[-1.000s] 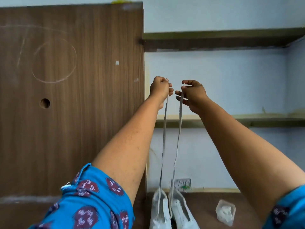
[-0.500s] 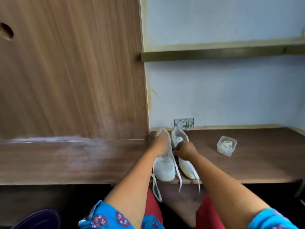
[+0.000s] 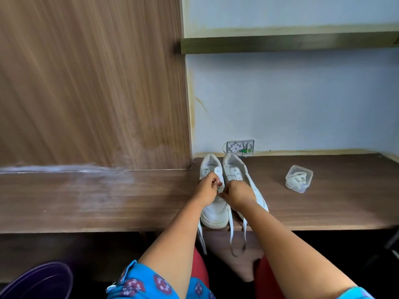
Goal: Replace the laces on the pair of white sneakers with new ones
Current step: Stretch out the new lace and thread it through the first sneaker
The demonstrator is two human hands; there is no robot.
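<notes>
Two white sneakers stand side by side on the wooden desk [image 3: 108, 201], toes toward me: the left sneaker [image 3: 213, 214] and the right sneaker [image 3: 235, 169]. My left hand [image 3: 208, 188] pinches a white lace end over the left sneaker's eyelets. Beside it, my right hand [image 3: 237, 194] is closed on the lace where the two shoes meet. Loose white lace ends [image 3: 232, 234] hang over the desk's front edge toward my lap.
A small clear plastic box [image 3: 299, 179] with coiled white laces sits to the right on the desk. A socket plate [image 3: 240, 147] is on the wall behind the shoes. A tall wooden panel [image 3: 92, 83] stands left; a shelf [image 3: 289, 45] runs above. A purple tub [image 3: 38, 281] is at bottom left.
One second ago both hands held the lace ends stretched high above the shoes. They have come down onto the left sneaker's eyelets, and the view has tilted down to the desk.
</notes>
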